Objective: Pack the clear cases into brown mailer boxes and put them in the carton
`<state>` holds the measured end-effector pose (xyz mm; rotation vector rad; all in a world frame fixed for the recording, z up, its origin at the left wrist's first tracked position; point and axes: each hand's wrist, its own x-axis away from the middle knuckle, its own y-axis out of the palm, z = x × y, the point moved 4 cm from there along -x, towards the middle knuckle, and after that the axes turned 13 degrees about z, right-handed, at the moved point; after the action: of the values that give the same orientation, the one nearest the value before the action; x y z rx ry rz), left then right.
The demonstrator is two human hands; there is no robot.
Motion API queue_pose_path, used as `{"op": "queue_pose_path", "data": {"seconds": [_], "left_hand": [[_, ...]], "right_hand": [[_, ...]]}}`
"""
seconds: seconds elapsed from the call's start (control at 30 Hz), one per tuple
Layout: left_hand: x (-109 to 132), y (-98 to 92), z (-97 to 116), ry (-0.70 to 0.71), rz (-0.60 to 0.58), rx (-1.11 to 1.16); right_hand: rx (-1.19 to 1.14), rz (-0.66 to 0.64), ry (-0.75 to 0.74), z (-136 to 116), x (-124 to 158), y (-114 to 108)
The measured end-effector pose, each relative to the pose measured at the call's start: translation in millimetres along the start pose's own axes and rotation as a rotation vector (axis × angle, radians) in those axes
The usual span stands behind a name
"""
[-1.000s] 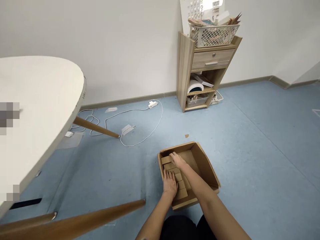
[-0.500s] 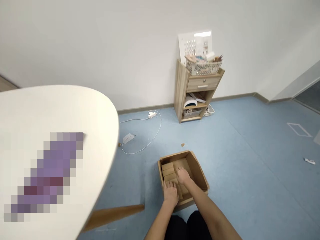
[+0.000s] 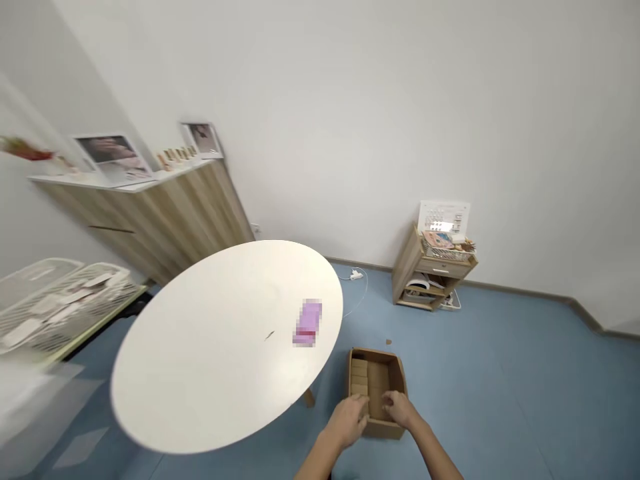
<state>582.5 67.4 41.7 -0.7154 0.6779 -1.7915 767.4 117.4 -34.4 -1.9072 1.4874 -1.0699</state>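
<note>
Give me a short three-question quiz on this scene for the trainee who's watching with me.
1. True or false: the cardboard box stands on the round table.
2. Which item stands against the wall behind the box? A: a wooden drawer unit. B: a sofa. C: a fridge.
3. Fill in the blank: in this view, the cardboard pieces lie along the box's ____ wall.

Key: 1 false; 2 A; 3 left.
</note>
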Motion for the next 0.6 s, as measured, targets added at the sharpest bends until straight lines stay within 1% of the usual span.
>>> {"op": "queue_pose_path", "data": {"seconds": [0.07,0.13,0.23,0.3,0.37,0.43,0.5,0.6], "left_hand": [[25.3,-43.0,-3.5,-0.016,0.199,0.034],[51.3,-76.8,-19.3,-0.051,0.368,0.024],[92.3,-111.2,-59.2,-0.132,0.524,-0.038],[122.1,-127.7,-91.4,-0.181,0.598,-0.087],[154.7,-142.7,-125.5,-0.225,0.650,-0.146],[190.4,-159.2,-160.1,-0.263,0.681,-0.205],[228.7,-179.5,-194.8,-0.302,0.694,-0.250],[285.6,-217.6,-243.7,-0.377,0.695,-0.282]], "right_hand": [[-0.049,-0.015,-0.086,-34.1,8.1,-11.3],[-0.091,0.009,-0.144,-65.6,13.1,-16.3],[-0.109,0.060,-0.209,-111.7,18.1,-11.5],[-0.107,0.079,-0.267,-145.1,21.6,0.7],[-0.098,0.092,-0.316,-181.2,25.7,21.2],[-0.096,0.098,-0.354,-220.4,31.0,50.3],[-0.109,0.092,-0.383,-262.8,38.1,86.0],[-0.142,0.057,-0.426,-332.1,51.8,142.0]]}}
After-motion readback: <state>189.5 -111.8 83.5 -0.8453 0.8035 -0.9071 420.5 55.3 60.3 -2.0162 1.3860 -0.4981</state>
